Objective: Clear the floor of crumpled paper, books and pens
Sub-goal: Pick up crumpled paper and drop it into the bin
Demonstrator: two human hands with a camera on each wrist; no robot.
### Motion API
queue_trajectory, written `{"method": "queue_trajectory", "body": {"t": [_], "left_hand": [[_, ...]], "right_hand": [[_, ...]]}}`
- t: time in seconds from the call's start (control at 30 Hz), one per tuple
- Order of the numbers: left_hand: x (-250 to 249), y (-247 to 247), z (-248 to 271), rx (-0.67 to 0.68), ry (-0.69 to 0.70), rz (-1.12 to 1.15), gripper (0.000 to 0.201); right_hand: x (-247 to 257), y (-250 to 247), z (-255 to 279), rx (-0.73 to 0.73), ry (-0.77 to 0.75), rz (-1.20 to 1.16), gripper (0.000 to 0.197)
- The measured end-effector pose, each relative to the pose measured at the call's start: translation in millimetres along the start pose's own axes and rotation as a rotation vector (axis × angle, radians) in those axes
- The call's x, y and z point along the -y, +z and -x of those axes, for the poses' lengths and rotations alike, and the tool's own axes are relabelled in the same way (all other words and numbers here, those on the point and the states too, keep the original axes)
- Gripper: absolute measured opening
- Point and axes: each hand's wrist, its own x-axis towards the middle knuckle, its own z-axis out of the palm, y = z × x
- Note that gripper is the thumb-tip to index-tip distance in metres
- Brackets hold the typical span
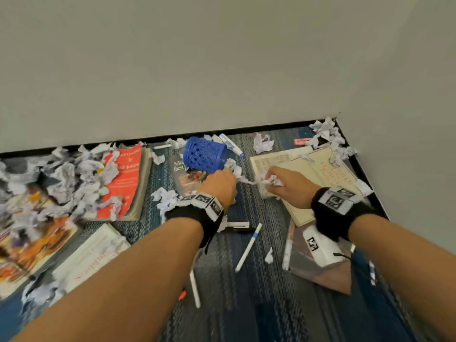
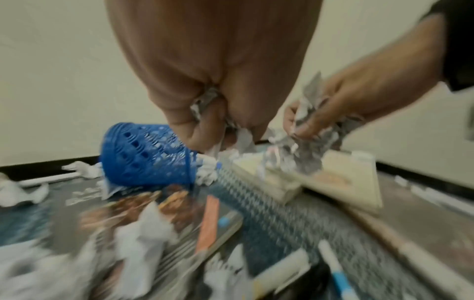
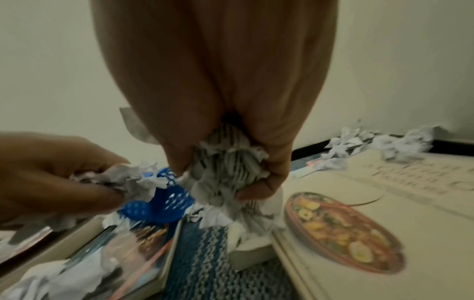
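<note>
My left hand grips a wad of crumpled paper just in front of the tipped blue mesh pen cup. My right hand grips another crumpled paper wad above the cream cookbook. Both fists are curled tight round their paper; in the right wrist view the left hand pinches its wad beside the blue cup. More crumpled paper is heaped over books on the left. White pens lie on the carpet between my forearms.
A red book and a dark paperback lie on the blue carpet. Paper balls fill the far right corner by the wall. A pink eraser lies near the skirting. Other books lie at the left.
</note>
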Motion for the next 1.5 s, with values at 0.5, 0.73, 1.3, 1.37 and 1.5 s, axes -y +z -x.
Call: {"method": "queue_trajectory", "body": {"t": [0.5,0.73,1.3,1.37,1.5], "left_hand": [[-69.8,-32.2,103.8,-0.076,0.563,0.052,0.026],[-157.8,-43.3,195.3,0.036,1.047,-0.048,0.031],[-323.4,-1.1,389.4,0.123,1.459,-0.156,0.026],[-339.5,14.9,398.5,0.124,1.469,-0.212,0.025],[-369.3,40.6,406.3,0.098,1.449,-0.276,0.027]], "right_hand": [[74.6,-20.7,199.8,-0.293,0.338,-0.431,0.022],[116.1,-11.5,363.4,-0.431,0.455,-0.223,0.009],[84.7,25.8,643.4,-0.712,0.508,-0.481,0.005],[62.9,36.3,655.2,-0.671,0.559,-0.430,0.009],[20.0,59.1,656.2,-0.584,0.659,-0.273,0.015]]}}
